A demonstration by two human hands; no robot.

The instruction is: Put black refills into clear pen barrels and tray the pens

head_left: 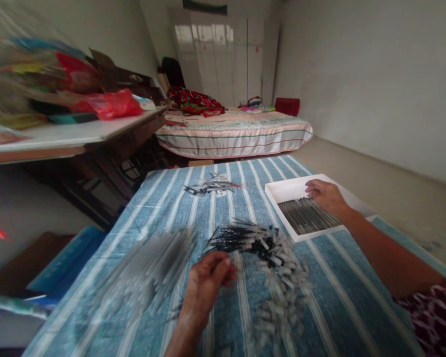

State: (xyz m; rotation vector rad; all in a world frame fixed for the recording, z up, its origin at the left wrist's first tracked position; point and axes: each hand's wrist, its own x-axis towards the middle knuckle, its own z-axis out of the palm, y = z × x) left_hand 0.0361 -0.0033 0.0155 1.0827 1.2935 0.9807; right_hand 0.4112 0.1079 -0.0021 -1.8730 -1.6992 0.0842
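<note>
My right hand [327, 196] is over the white box [290, 229], fingers bent and drawn together at the far end of a row of dark, slim pens [305, 215]. Whatever those fingers grip is hidden. Nearer to me, my left hand [208, 277] hovers above the striped cloth with its fingers curled in and the thumb against them; I cannot make out anything in it. Just beyond it lies a heap of black-tipped pen refills [238, 237]. Small whitish pen caps [282, 292] spread to its right. Clear pen barrels [148, 272] lie in a blurred bundle to its left.
Another small pile of thin dark pieces [211, 186] lies at the far side of the blue striped tablecloth [163, 198]. A side table [107, 130] with bags stands at the left. Beyond are a bed [238, 136] and a wardrobe [223, 59]; a wall runs along the right.
</note>
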